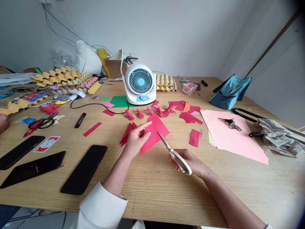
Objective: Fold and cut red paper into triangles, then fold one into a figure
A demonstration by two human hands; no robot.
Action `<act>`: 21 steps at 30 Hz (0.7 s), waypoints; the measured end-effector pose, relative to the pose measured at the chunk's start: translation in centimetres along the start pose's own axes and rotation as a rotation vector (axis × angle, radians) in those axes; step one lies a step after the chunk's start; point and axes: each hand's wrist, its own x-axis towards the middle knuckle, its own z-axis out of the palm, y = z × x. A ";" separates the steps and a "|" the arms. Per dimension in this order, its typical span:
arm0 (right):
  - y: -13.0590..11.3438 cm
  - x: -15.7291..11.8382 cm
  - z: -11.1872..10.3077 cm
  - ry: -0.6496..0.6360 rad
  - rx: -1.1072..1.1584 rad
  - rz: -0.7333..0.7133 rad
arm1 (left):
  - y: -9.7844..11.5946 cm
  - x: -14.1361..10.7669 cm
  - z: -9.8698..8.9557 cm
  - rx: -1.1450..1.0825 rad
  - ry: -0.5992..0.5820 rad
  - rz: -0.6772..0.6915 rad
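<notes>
My left hand (pixel 136 140) pinches a sheet of red paper (pixel 156 130) between thumb and fingers, above the table. In my right hand (pixel 188 159) is a pair of white-handled scissors (pixel 182 161), its blade tips over the right part of that sheet. Whether the blades are cutting the paper cannot be told. Folded red paper (pixel 127 132) stands just behind my left hand. Beyond the sheet lie several small red paper shapes (pixel 159 110) in a row. Red paper scraps (pixel 194 138) are to the right, and a red strip (pixel 92 129) is to the left.
A white fan (pixel 140 83) stands at the back, its black cord running left. Black phones (pixel 84 168), a marker (pixel 80 120) and black scissors (pixel 45 122) lie left. Pink sheets (pixel 234 140) with keys (pixel 232 124) and a blue bag (pixel 230 92) are right. Another person's hand (pixel 3 122) shows far left.
</notes>
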 end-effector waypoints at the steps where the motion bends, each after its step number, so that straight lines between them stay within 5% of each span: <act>1: 0.1 0.0 0.0 0.005 0.004 -0.001 | 0.0 0.0 0.0 0.003 0.002 -0.002; 21: 0.6 0.4 0.0 0.075 -0.020 -0.025 | 0.1 -0.1 -0.1 -0.015 -0.016 -0.009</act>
